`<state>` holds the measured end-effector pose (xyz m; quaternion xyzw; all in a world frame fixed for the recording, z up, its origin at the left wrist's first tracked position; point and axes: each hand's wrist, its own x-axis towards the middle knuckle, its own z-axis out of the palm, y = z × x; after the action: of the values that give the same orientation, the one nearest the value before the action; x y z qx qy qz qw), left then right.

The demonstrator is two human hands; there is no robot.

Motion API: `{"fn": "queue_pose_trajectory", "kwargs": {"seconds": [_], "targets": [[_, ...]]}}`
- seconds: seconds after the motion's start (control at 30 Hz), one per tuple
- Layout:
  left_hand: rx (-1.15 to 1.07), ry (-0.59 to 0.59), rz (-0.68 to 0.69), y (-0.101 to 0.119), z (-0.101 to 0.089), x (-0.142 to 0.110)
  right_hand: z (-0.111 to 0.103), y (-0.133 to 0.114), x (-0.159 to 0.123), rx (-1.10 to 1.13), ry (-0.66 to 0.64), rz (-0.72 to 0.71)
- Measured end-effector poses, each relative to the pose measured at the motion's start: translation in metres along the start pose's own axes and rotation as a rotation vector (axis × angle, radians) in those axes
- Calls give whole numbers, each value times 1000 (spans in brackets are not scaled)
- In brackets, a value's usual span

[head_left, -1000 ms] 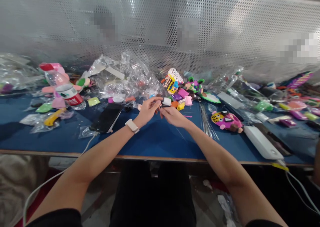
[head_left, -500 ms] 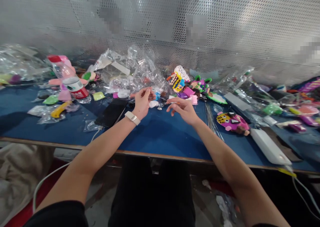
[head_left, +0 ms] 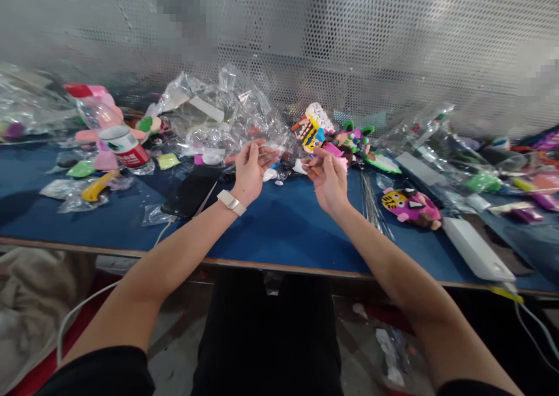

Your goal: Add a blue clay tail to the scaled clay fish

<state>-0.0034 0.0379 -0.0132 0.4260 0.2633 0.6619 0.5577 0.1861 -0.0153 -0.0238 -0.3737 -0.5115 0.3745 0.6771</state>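
My left hand (head_left: 251, 169) hovers over the blue table (head_left: 279, 233), fingers loosely curled and apart, with nothing visible in them. A pale watch band circles its wrist. Just right of it lie a white clay lump (head_left: 269, 174) and a second white piece (head_left: 299, 166). My right hand (head_left: 331, 177) is raised beside the left, its fingertips pinched on a small orange clay piece (head_left: 314, 171), right in front of a pink clay block (head_left: 334, 150). Behind both hands stand a striped multicoloured clay figure (head_left: 314, 129) and a green one (head_left: 354, 140).
A black phone (head_left: 190, 193) with a white cable lies left of my hands. Further left are a red-labelled bottle (head_left: 124, 150) and a yellow cutter (head_left: 96, 188). Crumpled plastic bags (head_left: 218, 119) pile up behind. To the right: thin wires (head_left: 371, 201), a tiger figure (head_left: 410, 205), a white power bank (head_left: 474, 247).
My hands were pinched together over the table, then parted. The left has opened and lifted; the right has moved back toward the clay pile and closed its fingertips there.
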Motion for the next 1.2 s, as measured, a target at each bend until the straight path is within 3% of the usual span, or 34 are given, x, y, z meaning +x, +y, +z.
{"fn": "queue_pose_trajectory", "kwargs": {"seconds": [0.2, 0.27, 0.53, 0.83, 1.2], "targets": [[340, -378, 183, 6, 6, -18, -1, 3, 1, 79, 28, 115], [428, -443, 217, 7, 9, -25, -2, 0, 1, 63, 11, 110], [254, -379, 97, 2, 11, -24, 4, -8, -4, -59, -9, 44], [262, -525, -45, 6, 14, -32, 4, -9, -9, -243, -59, -3], [344, -480, 48, 9, 15, -32, 5, -13, -17, -315, -132, -85]]}}
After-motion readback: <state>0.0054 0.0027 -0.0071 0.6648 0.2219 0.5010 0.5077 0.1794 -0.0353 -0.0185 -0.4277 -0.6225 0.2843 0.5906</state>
